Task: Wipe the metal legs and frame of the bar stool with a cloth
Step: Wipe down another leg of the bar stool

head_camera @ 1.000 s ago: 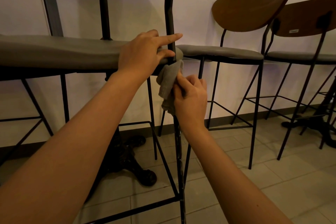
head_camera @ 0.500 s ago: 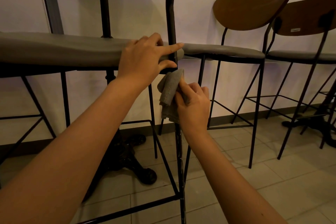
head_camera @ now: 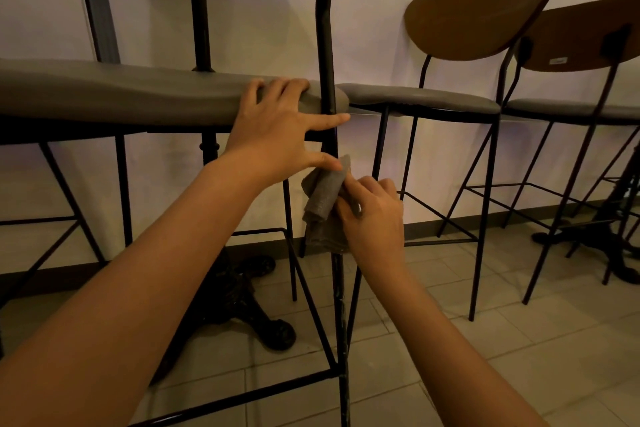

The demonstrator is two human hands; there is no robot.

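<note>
Right, left hand [head_camera: 277, 128] lies spread on the near bar stool's grey seat [head_camera: 104, 97] at its 3 o'clock edge, fingers loose over the cushion, index finger & thumb reaching across the black metal leg [head_camera: 327, 55]; it grips nothing. Right hand [head_camera: 372, 215], at approx 5 o'clock from the left, is clenched round a folded grey cloth [head_camera: 323, 204], pressing it against that same leg just below the seat. Thumb tip of the left hand touches the cloth's top. Two more stools [head_camera: 485, 21] stand at 3 o'clock along the wall.
</note>
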